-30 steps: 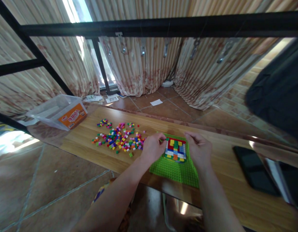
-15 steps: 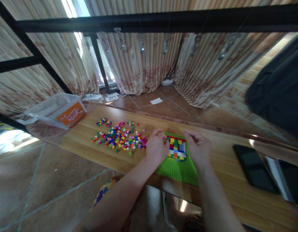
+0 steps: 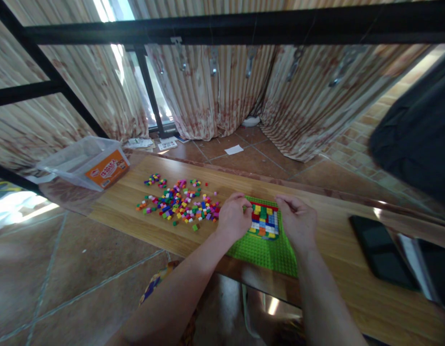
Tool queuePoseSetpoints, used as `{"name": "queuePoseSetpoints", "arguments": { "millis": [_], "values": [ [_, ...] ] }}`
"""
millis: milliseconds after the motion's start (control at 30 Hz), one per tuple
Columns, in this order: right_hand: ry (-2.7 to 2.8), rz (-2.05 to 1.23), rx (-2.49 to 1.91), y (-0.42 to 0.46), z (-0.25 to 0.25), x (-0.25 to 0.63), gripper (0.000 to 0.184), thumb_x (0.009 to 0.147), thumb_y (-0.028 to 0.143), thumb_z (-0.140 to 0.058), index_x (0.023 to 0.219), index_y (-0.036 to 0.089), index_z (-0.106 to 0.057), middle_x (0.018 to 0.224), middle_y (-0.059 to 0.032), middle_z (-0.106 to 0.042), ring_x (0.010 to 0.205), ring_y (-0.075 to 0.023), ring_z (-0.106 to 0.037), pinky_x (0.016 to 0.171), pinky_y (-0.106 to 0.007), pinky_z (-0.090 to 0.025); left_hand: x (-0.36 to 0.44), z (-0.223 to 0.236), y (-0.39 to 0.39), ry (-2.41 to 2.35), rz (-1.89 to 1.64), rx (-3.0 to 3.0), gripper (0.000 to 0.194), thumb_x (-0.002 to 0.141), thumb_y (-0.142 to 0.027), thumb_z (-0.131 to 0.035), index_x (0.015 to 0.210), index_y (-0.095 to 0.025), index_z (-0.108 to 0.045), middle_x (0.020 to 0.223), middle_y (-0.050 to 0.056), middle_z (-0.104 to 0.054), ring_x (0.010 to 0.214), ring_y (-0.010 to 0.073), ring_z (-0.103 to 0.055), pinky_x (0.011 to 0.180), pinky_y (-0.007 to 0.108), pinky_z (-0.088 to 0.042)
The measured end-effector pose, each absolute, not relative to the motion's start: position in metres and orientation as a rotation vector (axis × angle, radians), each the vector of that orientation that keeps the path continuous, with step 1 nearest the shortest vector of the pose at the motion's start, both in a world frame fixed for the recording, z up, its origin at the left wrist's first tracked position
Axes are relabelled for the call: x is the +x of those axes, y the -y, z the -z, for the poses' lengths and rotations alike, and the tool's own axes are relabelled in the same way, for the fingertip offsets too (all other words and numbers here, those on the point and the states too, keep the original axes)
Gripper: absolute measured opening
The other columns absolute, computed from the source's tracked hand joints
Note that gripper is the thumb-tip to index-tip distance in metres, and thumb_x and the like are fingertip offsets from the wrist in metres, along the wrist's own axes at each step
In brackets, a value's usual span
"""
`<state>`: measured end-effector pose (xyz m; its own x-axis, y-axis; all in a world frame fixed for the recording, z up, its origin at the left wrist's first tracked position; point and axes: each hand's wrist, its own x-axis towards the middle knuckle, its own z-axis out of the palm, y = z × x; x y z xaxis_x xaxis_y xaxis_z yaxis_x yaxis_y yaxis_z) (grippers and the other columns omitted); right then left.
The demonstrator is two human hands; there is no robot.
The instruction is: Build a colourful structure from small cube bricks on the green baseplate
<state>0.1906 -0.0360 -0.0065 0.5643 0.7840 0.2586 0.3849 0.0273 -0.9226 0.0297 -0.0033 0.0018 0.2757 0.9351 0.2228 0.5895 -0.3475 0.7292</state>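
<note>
A green studded baseplate (image 3: 263,254) lies on the wooden table, carrying a block of coloured toy bricks (image 3: 264,222) in rows of red, yellow, blue, white and orange. My left hand (image 3: 235,216) rests over the plate's left edge, its fingers curled together beside the built bricks. On the opposite side, my right hand (image 3: 298,218) is closed in a pinch at the upper right corner of the bricks. Whatever either hand's fingertips hold is too small or hidden to make out. Left of my left hand, many loose bricks (image 3: 179,202) are spread in a pile.
A clear plastic bin (image 3: 76,161) with an orange label stands at the table's far left end. To the right lie a dark tablet-like slab (image 3: 381,250) and a black-covered item (image 3: 437,269). A black metal rail (image 3: 222,30) crosses in front of the curtains.
Both hands stay almost in the same place over the baseplate. The view has shifted very slightly; the bricks look unchanged.
</note>
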Motion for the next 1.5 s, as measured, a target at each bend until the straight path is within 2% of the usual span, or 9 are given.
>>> {"name": "queuePoseSetpoints", "arguments": {
  "millis": [200,300,400,500,833,1133,1333,1500],
  "values": [
    [1.031,-0.406,-1.651,0.035,0.010,0.193,0.029,0.075,0.039,-0.062,0.088,0.017,-0.075,0.088,-0.0078,-0.074,0.084,-0.0224,-0.068,0.080,-0.036,-0.051,0.032,-0.005,-0.001,-1.415,-0.887,1.977,0.019,0.084,-0.017,-0.053,0.070,-0.016,-0.066,0.092,0.008,-0.069,0.094,0.0181,-0.063,0.090,0.031,-0.048],
    [1.033,-0.441,-1.705,0.034,0.017,0.195,0.031,0.074,0.040,-0.061,0.090,0.017,-0.074,0.090,-0.0080,-0.074,0.083,-0.0223,-0.067,0.079,-0.036,-0.051,0.035,-0.003,-0.004,-1.498,-0.890,1.867,0.014,0.083,-0.026,-0.058,0.078,-0.016,-0.067,0.084,0.007,-0.068,0.083,0.0179,-0.063,0.082,0.031,-0.050],
    [1.044,-0.492,-1.740,0.033,0.021,0.196,0.034,0.075,0.042,-0.060,0.093,0.017,-0.074,0.092,-0.0081,-0.074,0.081,-0.0218,-0.067,0.076,-0.035,-0.052,0.037,-0.001,-0.006,-1.538,-0.875,1.748,0.022,0.079,-0.034,-0.065,0.088,-0.014,-0.067,0.086,0.007,-0.068,0.078,0.0181,-0.063,0.078,0.031,-0.050],
    [1.076,-0.514,-1.762,0.033,0.022,0.195,0.035,0.074,0.043,-0.059,0.093,0.017,-0.074,0.092,-0.0085,-0.074,0.081,-0.0218,-0.067,0.076,-0.035,-0.052,0.039,0.003,-0.008,-1.498,-0.844,1.694,0.025,0.076,-0.034,-0.067,0.092,-0.014,-0.067,0.087,0.008,-0.069,0.077,0.0179,-0.063,0.077,0.031,-0.050],
    [1.182,-0.506,-1.815,0.035,0.020,0.190,0.034,0.077,0.041,-0.054,0.092,0.017,-0.074,0.090,-0.0075,-0.074,0.082,-0.0221,-0.067,0.076,-0.034,-0.050,0.048,0.033,-0.023,-1.277,-0.933,1.383,0.021,0.069,-0.024,-0.071,0.085,-0.011,-0.070,0.081,0.006,-0.072,0.072,0.0142,-0.064,0.070,0.026,-0.050],
    [1.224,-0.475,-1.848,0.034,0.020,0.189,0.035,0.078,0.041,-0.050,0.089,0.019,-0.075,0.086,-0.0069,-0.075,0.080,-0.0226,-0.068,0.073,-0.034,-0.050,0.051,0.028,-0.020,-1.236,-0.920,1.341,0.015,0.069,-0.021,-0.069,0.080,-0.012,-0.071,0.076,0.005,-0.071,0.066,0.0129,-0.061,0.065,0.024,-0.050],
    [1.225,-0.490,-1.908,0.036,0.023,0.196,0.037,0.077,0.044,-0.052,0.093,0.019,-0.075,0.091,-0.0075,-0.075,0.083,-0.0246,-0.068,0.072,-0.034,-0.050,0.051,0.029,-0.015,-1.236,-0.919,1.320,0.019,0.070,-0.026,-0.069,0.083,-0.014,-0.072,0.081,0.006,-0.073,0.070,0.0146,-0.063,0.069,0.026,-0.051],
    [1.217,-0.463,-1.915,0.036,0.023,0.199,0.038,0.077,0.047,-0.053,0.091,0.020,-0.075,0.089,-0.0076,-0.075,0.083,-0.0257,-0.069,0.070,-0.033,-0.051,0.042,0.023,-0.015,-1.278,-0.920,1.474,0.026,0.077,-0.040,-0.063,0.085,-0.016,-0.073,0.085,0.006,-0.074,0.078,0.0181,-0.065,0.073,0.028,-0.052]
  ]
}}
